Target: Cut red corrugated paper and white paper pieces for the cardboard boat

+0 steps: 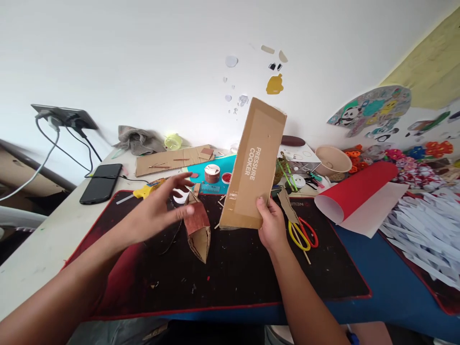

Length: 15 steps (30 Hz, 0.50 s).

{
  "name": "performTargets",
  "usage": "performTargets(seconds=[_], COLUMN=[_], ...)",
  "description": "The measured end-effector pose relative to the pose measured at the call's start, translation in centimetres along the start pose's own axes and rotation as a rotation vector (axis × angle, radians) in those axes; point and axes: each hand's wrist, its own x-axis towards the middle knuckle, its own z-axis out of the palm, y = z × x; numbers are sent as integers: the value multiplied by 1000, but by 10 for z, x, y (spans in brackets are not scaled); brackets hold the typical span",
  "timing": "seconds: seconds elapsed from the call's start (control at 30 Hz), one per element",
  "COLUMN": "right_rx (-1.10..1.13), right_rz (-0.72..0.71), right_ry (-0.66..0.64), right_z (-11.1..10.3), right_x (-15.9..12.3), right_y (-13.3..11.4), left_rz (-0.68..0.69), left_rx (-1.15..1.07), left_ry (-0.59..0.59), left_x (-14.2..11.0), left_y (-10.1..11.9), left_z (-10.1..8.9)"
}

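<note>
Right hand [271, 224] clamped on lower edge of 1 cardboard panel [255, 163]; scissors [304, 235] right of grip. Left hand [156, 211], fingers apart, near pointed cardboard piece [198, 219] left of grip.

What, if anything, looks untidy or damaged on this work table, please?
Tiny loose scraps litter the dark mat near the pointed cardboard piece, like uncleared offcuts. The cardboard strip by the scissors also has a ragged edge, as if torn rather than cleanly cut.

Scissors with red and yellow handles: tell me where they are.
In the head view, the scissors lie on the right side of the black mat, just right of the right hand, by a torn cardboard strip.
</note>
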Motion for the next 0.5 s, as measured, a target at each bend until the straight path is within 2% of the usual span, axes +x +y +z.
performTargets(seconds=[0.07,0.13,0.33,0.5], right_rx=[53,78,98,111], right_rz=[19,25,6,31], right_ry=[11,40,57,35], right_z=[-2,-3,-11,-13], right_x=[1,3,8,3], right_y=[2,6,11,8], left_rz=[33,63,104,100], left_rx=[167,272,367,361], left_ry=[-139,-212,-223,-220], left_x=[-16,-24,-19,-18], left_y=[-9,-15,-14,-20], left_z=[2,7,23,30])
